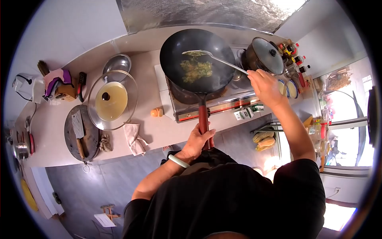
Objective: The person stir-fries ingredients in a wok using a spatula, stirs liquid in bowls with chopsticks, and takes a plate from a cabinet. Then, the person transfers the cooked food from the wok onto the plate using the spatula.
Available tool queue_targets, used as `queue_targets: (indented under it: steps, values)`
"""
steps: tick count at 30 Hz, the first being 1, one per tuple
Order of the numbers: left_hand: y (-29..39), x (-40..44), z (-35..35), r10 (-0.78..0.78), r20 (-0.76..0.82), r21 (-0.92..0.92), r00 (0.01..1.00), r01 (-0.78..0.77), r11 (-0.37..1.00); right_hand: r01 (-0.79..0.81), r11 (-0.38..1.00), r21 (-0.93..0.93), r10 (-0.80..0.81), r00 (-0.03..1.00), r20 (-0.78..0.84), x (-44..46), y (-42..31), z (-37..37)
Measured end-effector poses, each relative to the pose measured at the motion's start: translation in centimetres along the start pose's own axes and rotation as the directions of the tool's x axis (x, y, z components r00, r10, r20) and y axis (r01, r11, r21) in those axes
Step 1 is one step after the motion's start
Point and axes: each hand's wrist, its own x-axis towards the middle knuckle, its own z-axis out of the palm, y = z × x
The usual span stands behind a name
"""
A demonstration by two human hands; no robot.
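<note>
My left hand (195, 142), a pale bangle on its wrist, is closed around the red handle (203, 119) of a large black wok (175, 47) on the gas stove (227, 108). In my right hand (266, 87) is the long metal handle of a ladle (225, 62), whose bowl is over the wok and has some food in it. Below the ladle's bowl, greenish-yellow chopped food (196, 71) lies at the wok's middle.
Right of the wok stands a lidded pot (260, 55), with bottles (292, 49) behind it. Leftward are a glass lid (95, 113) over a bowl, a cleaver (78, 126) on a round board (93, 139), a cloth (134, 139) and an onion-like item (156, 112).
</note>
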Motion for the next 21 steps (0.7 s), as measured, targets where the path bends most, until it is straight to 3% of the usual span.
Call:
queue_targets:
  steps: [4,10,18,21]
  values:
    - [0.6,-0.5,0.5,-0.078,-0.034,-0.139,0.996,0.073,0.988,-0.007,1.0,0.006,0.006,0.999,0.043,-0.4,0.3,-0.1]
    - [-0.2,-0.7,0.6,-0.03,-0.098,-0.103,0.995,0.02,0.995,0.029,0.999,0.042,-0.033,0.996,0.083,-0.7,-0.6,2.3]
    - [-0.2,-1.0,1.1,-0.027,-0.117,-0.12,0.993,0.013,0.993,0.006,1.0,0.014,-0.007,0.997,0.083,-0.8,1.2,-1.8]
    - [-0.2,-1.0,1.1,-0.03,-0.12,-0.094,0.992,0.019,0.995,0.024,0.999,0.032,-0.029,0.983,0.183,-1.1,1.5,0.7]
